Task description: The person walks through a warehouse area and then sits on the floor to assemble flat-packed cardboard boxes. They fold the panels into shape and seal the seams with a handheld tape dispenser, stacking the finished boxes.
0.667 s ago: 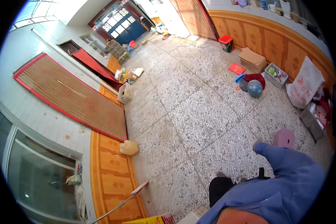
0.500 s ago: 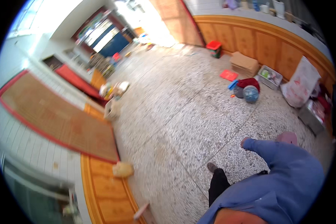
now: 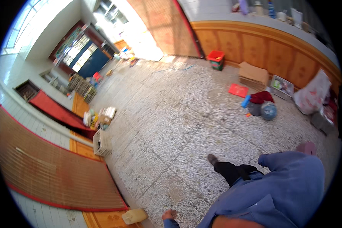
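My left hand [image 3: 169, 215] hangs low near the bottom edge, above the speckled floor. It looks small and a little blurred, with fingers loosely apart and nothing visible in them. Closest to it is a pale yellow plastic jug [image 3: 134, 216] by the left wall, apart from the hand. My right arm, in a blue sleeve [image 3: 292, 167], is bent at the right, and the hand at its end does not show. A pink stool-like object [image 3: 306, 148] is partly hidden behind this sleeve. One shoe [image 3: 212, 159] steps forward on the floor.
Along the right wall are a red-topped bucket [image 3: 216, 60], a cardboard box [image 3: 253, 75], a grey bin [image 3: 282, 86], a ball [image 3: 268, 110] and a white plastic bag [image 3: 312, 93]. At left stand a white crate [image 3: 102, 143] and a red-edged bamboo curtain [image 3: 60, 167]. A blue door [image 3: 84, 57] is far off.
The view has shifted, and my left hand has come into sight at the bottom. My right hand, visible before at its cuff, is now out of sight. My legs have moved in a step.
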Action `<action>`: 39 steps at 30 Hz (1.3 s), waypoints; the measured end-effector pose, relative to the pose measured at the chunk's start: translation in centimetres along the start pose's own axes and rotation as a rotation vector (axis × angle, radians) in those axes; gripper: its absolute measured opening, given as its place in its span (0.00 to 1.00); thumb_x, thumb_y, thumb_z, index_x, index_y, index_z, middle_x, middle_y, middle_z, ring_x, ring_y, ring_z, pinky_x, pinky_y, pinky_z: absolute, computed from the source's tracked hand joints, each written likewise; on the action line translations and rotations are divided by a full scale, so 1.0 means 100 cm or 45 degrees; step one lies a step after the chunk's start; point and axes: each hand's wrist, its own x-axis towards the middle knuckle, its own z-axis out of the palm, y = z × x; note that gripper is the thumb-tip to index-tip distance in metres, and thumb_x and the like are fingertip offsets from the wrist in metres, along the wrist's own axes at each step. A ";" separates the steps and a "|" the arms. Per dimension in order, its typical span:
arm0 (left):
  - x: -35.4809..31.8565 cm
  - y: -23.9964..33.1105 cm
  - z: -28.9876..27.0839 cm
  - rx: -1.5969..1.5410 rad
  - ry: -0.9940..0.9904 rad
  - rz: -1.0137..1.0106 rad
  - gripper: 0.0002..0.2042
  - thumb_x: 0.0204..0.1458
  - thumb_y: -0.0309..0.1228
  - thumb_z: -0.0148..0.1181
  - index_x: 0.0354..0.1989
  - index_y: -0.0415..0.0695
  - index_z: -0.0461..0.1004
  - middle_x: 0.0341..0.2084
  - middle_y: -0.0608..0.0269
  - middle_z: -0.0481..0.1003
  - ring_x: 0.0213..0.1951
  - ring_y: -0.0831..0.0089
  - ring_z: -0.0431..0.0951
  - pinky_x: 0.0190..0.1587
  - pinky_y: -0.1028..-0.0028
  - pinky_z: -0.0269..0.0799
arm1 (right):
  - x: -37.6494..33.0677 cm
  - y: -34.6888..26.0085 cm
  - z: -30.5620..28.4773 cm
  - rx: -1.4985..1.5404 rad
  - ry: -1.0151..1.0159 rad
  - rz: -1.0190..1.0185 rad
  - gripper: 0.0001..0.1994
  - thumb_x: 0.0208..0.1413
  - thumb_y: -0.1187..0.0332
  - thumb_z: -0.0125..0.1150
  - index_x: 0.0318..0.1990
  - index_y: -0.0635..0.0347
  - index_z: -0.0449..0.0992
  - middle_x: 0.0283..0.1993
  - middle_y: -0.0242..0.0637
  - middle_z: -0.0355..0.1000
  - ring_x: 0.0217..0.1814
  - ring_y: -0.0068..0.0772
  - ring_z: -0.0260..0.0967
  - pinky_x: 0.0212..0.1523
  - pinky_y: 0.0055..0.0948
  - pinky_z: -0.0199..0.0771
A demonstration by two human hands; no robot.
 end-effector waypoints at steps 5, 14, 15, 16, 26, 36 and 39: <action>0.083 0.071 0.024 1.393 -0.641 0.474 0.19 0.55 0.34 0.50 0.52 0.36 0.68 0.52 0.46 0.71 0.56 0.50 0.69 0.53 0.52 0.67 | 0.139 0.085 -0.190 0.021 0.069 0.058 0.19 0.41 0.48 0.69 0.36 0.49 0.82 0.38 0.36 0.78 0.42 0.42 0.75 0.41 0.41 0.73; 0.155 0.133 0.112 -0.258 -0.040 -0.670 0.21 0.58 0.36 0.44 0.55 0.35 0.65 0.55 0.45 0.68 0.57 0.49 0.68 0.56 0.54 0.66 | 0.321 0.160 -0.646 1.118 0.488 0.222 0.10 0.54 0.60 0.59 0.35 0.55 0.80 0.35 0.35 0.79 0.37 0.34 0.78 0.36 0.36 0.79; 0.175 0.151 0.119 -0.301 -0.024 -0.686 0.21 0.59 0.36 0.44 0.56 0.34 0.64 0.55 0.45 0.67 0.57 0.49 0.67 0.56 0.54 0.66 | 0.347 0.172 -0.680 0.817 0.599 0.076 0.10 0.54 0.60 0.59 0.36 0.55 0.80 0.36 0.36 0.79 0.37 0.34 0.78 0.36 0.37 0.79; 0.198 0.173 0.125 -0.345 -0.005 -0.704 0.21 0.59 0.36 0.43 0.56 0.34 0.64 0.55 0.45 0.67 0.57 0.49 0.67 0.56 0.54 0.65 | 0.372 0.185 -0.709 0.580 0.685 -0.049 0.11 0.54 0.60 0.58 0.38 0.55 0.80 0.37 0.36 0.79 0.36 0.35 0.78 0.35 0.38 0.78; 0.506 0.634 0.107 -0.300 0.115 -0.634 0.21 0.61 0.34 0.44 0.58 0.31 0.62 0.56 0.44 0.66 0.55 0.51 0.69 0.56 0.58 0.68 | 0.463 0.259 -0.834 -0.019 0.090 0.022 0.20 0.42 0.51 0.66 0.43 0.46 0.80 0.40 0.36 0.78 0.43 0.39 0.75 0.44 0.40 0.73; 0.822 0.975 0.131 0.117 -0.098 -0.212 0.21 0.54 0.30 0.55 0.54 0.30 0.64 0.47 0.41 0.73 0.46 0.50 0.77 0.45 0.59 0.75 | 0.710 0.346 -1.054 0.614 0.068 -0.007 0.21 0.38 0.46 0.69 0.39 0.45 0.81 0.40 0.34 0.78 0.42 0.41 0.75 0.42 0.40 0.72; 0.863 1.004 0.147 -0.163 -0.272 -0.426 0.20 0.57 0.37 0.47 0.52 0.35 0.68 0.50 0.43 0.71 0.52 0.52 0.73 0.48 0.60 0.72 | 0.767 0.366 -1.220 0.098 0.185 0.032 0.19 0.41 0.47 0.66 0.36 0.47 0.81 0.37 0.37 0.78 0.41 0.41 0.76 0.42 0.41 0.72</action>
